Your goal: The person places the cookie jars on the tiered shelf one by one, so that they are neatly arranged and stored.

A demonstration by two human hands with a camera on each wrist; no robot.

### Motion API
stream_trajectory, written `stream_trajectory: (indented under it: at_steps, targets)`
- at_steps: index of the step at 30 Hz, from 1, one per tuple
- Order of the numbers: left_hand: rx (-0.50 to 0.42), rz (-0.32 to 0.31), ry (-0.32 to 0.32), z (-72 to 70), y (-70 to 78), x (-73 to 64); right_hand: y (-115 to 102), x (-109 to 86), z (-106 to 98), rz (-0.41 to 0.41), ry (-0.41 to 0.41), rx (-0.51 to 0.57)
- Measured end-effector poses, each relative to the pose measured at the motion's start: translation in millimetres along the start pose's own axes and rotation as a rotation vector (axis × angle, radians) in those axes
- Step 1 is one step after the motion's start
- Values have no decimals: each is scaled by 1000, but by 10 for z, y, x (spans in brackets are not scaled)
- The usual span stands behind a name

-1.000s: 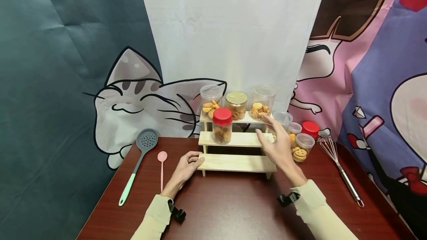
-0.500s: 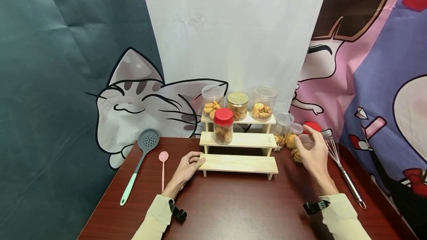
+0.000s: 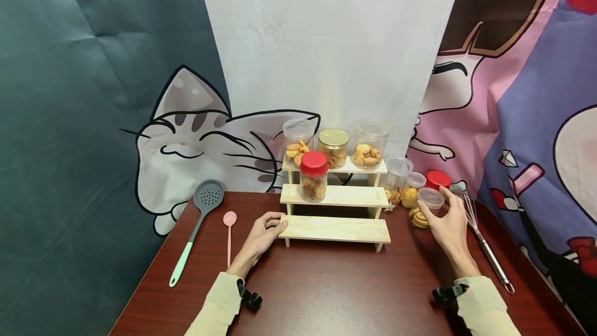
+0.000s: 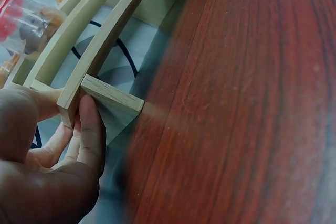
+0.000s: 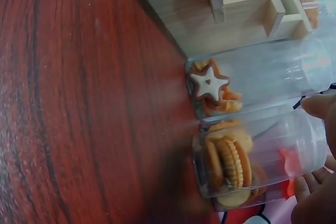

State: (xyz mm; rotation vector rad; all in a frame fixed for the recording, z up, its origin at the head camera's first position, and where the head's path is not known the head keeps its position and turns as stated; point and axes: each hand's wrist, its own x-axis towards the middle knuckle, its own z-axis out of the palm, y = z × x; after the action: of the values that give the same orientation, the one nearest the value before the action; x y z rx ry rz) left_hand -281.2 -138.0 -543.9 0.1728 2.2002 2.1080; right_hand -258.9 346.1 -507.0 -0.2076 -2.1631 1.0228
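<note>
My left hand (image 3: 257,237) grips the left end of the lowest step of a three-tier wooden display stand (image 3: 336,228). In the left wrist view, the thumb lies on the board (image 4: 97,51) and the fingers curl under its end. At right, my right hand (image 3: 450,229) holds a clear cookie jar (image 3: 421,218) by its top, thumb on the left of the lid and fingers on the far right side. Sandwich cookies (image 5: 231,161) fill the jar's lower part in the right wrist view. A red-lidded cookie jar (image 3: 313,183) stands on the middle step.
Two clear jars (image 3: 298,141) (image 3: 370,144) flank a gold-lidded jar (image 3: 333,149) on the top step. Right of the stand are a tall jar (image 3: 398,175), a small jar (image 3: 412,191) and a red lid (image 3: 437,178). A whisk (image 3: 487,248), slotted turner (image 3: 208,196) and pink spoon (image 3: 229,219) lie on the table.
My right hand has moved right from beside the stand's upper steps to the front cookie jar and closed round its top. My left hand has stayed on the stand's lowest step.
</note>
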Motion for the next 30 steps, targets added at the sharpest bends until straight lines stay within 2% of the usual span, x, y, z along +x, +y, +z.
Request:
stream_trajectory:
  at_steps: [4, 10, 14, 22, 30]
  targets:
    - [-8, 0, -2, 4, -12, 10, 48, -8, 26, 52, -14, -24]
    - [-14, 0, -2, 13, -14, 10, 81, -44, 42, 143, -57, -4]
    - [-14, 0, -5, 17, -8, 2, 80, -54, 40, 182, -55, -2]
    - [-13, 1, -12, 5, 7, -1, 43, -38, 19, 167, -16, 4]
    - [-6, -4, -6, -7, -2, 2, -158, 23, -15, 122, 4, 84]
